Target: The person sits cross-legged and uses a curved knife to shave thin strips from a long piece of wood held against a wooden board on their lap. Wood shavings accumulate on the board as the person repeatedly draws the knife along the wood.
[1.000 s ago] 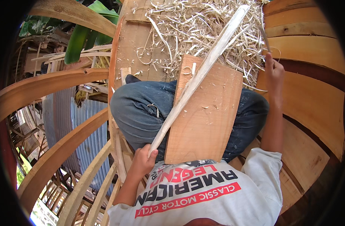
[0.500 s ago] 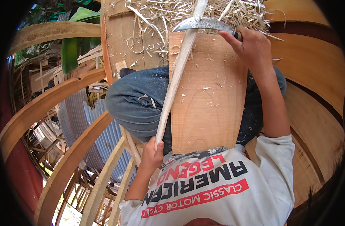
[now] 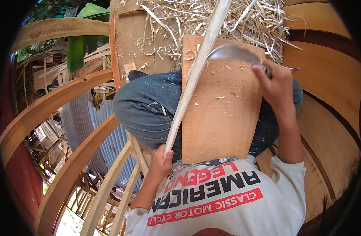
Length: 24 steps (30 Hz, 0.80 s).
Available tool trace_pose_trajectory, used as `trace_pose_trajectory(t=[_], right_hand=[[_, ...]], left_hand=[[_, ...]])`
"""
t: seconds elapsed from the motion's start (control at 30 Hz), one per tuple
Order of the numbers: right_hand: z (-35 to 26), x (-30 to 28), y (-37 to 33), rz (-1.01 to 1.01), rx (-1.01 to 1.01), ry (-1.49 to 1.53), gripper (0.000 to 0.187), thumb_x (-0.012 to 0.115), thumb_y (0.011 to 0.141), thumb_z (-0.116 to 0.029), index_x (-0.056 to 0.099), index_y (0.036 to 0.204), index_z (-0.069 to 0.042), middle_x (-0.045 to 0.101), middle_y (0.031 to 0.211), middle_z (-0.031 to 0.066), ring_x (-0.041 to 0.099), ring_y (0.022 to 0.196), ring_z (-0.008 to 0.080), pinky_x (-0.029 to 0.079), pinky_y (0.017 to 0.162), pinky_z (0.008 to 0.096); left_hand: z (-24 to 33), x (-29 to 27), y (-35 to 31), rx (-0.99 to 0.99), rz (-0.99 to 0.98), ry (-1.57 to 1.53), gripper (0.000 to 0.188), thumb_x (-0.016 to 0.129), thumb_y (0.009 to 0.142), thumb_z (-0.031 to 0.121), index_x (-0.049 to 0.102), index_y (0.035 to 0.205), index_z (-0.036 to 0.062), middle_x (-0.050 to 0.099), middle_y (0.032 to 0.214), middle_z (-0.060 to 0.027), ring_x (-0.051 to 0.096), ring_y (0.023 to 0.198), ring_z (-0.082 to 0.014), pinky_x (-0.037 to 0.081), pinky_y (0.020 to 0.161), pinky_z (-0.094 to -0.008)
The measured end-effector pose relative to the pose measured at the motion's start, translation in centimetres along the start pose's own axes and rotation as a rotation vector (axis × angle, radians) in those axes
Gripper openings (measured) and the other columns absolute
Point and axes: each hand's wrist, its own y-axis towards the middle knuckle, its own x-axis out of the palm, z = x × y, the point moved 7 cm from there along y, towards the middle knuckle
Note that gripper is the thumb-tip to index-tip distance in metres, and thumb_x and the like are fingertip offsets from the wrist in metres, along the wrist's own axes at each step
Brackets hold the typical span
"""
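My left hand [image 3: 161, 162] is closed round the near end of a long pale wooden stick [image 3: 184, 100]. The stick slants away to the far right, along the left side of a flat wooden board [image 3: 220, 129] lying across my lap. In my right hand [image 3: 277, 80] is the handle of a curved knife [image 3: 233, 53], its blade slightly blurred by motion. The blade's tip points left and meets or lies behind the stick in this view; whether it touches cannot be made out. Small shavings lie on the board.
Curly wood shavings [image 3: 243, 19] pile up on planks [image 3: 129, 39] beyond the board. Curved wooden ribs [image 3: 58, 94] stand at the left, with corrugated metal sheets [image 3: 105, 133] below them. Curved planking [image 3: 326, 70] rises at the right. My bent knee [image 3: 143, 110] lies beside the stick.
The knife and my right hand have come nearer to me and slightly right, from the board's far edge to over the board. My left hand keeps its hold on the stick.
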Motion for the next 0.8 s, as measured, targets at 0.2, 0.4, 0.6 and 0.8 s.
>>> trace_pose_trajectory(t=[0.2, 0.4, 0.6, 0.8], right_hand=[[-5.0, 3.2, -1.9, -0.143, -0.150, -0.052, 0.056, 0.069, 0.073, -0.058, 0.053, 0.057, -0.006, 0.053, 0.050, 0.0087, 0.056, 0.045, 0.0264, 0.044, 0.045, 0.0345], [-5.0, 2.3, 0.7, -0.016, -0.280, -0.224, 0.058, 0.067, 0.073, -0.059, 0.047, 0.056, -0.008, 0.047, 0.048, 0.0059, 0.050, 0.041, 0.0222, 0.040, 0.042, 0.0323], [-5.3, 3.2, 1.8, 0.081, -0.301, -0.257, 0.059, 0.066, 0.074, -0.061, 0.046, 0.056, -0.008, 0.044, 0.046, 0.0053, 0.049, 0.041, 0.0214, 0.039, 0.041, 0.0318], [-3.8, 3.4, 4.5, 0.191, -0.203, -0.305, 0.069, 0.056, 0.075, -0.072, 0.050, 0.050, -0.007, 0.047, 0.042, 0.0053, 0.049, 0.036, 0.0210, 0.040, 0.038, 0.0316]], left_hand=[[-0.7, -0.1, 0.1, -0.023, -0.073, -0.067, 0.052, 0.043, 0.095, 0.045, 0.048, 0.073, -0.0022, 0.044, 0.052, -0.0134, 0.051, 0.047, -0.0252, 0.039, 0.048, -0.0379], [-0.2, 0.1, 0.1, -0.010, -0.051, -0.111, 0.049, 0.043, 0.096, 0.042, 0.049, 0.074, -0.0017, 0.046, 0.053, -0.0107, 0.050, 0.048, -0.0205, 0.039, 0.048, -0.0349], [0.1, 0.7, 0.1, -0.083, -0.101, -0.211, 0.052, 0.037, 0.097, 0.052, 0.043, 0.078, 0.0043, 0.038, 0.063, 0.0009, 0.037, 0.055, -0.0075, 0.030, 0.047, -0.0234], [0.1, 1.0, 0.4, -0.090, -0.084, -0.289, 0.051, 0.037, 0.097, 0.051, 0.044, 0.077, 0.0047, 0.037, 0.060, 0.0023, 0.035, 0.053, -0.0065, 0.029, 0.046, -0.0223]])
